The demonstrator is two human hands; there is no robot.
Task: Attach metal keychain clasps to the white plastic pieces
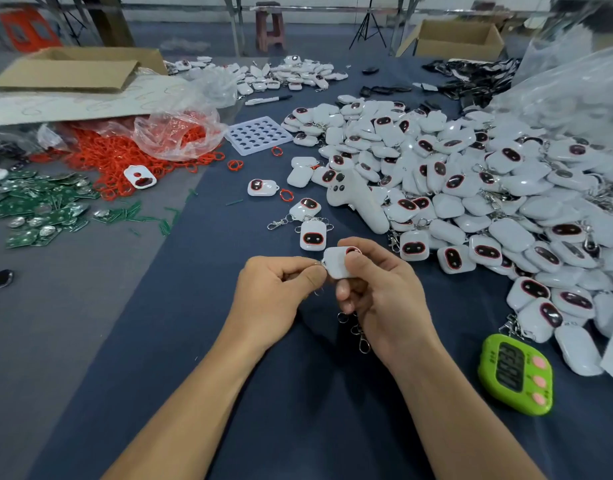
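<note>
Both hands on one white plastic piece (pixel 336 263), held over the blue surface (pixel 229 341).
Head view: my left hand (pixel 277 289) has its fingers (pixel 307 277) curled, pinching a small metal ring (pixel 318 265) at the piece's left corner. My right hand (pixel 377 289) grips the piece, fingers wrapped, thumb across its face. A bunch of metal clasps (pixel 358 332) hangs below my right fingers. Just behind lie two pieces with clasps on (pixel 312 235). Big pile of white pieces (pixel 471 174) to the right, green timer (pixel 516 374) near my right wrist, red rings (pixel 125 157) and green circuit boards (pixel 38 206) far left.
</note>
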